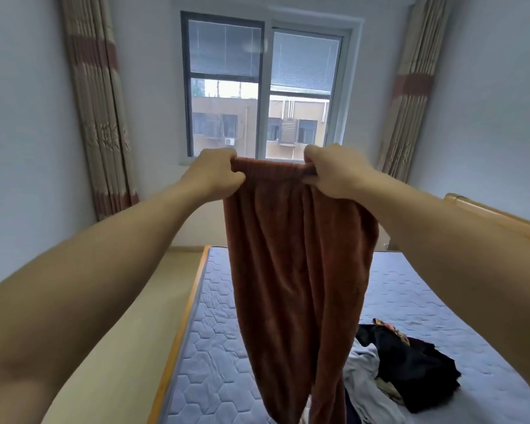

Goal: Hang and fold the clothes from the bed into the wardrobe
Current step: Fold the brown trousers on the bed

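In the head view, rust-brown trousers (297, 270) were held up over the bed (221, 347), the waistband clenched in the grip of the left hand (214, 174) and the right hand (334, 172). The window (227, 87) was partly blocked, and the clothes pile (416, 374) was partly hidden.

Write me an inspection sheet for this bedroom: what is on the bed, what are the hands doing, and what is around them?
Surface: mattress, blue and quilted, with no sheet, set in a wooden frame.
Job's things: brown garment held up by its ribbed top edge, hanging down over the bed; pile of dark and pale clothes lying on the mattress.
Clutter: nothing seen.
Grippers: left hand and right hand each grip one end of the garment's top edge.
Cables: nothing seen.
Surroundings: window straight ahead, curtains drawn back on both sides, pale walls.
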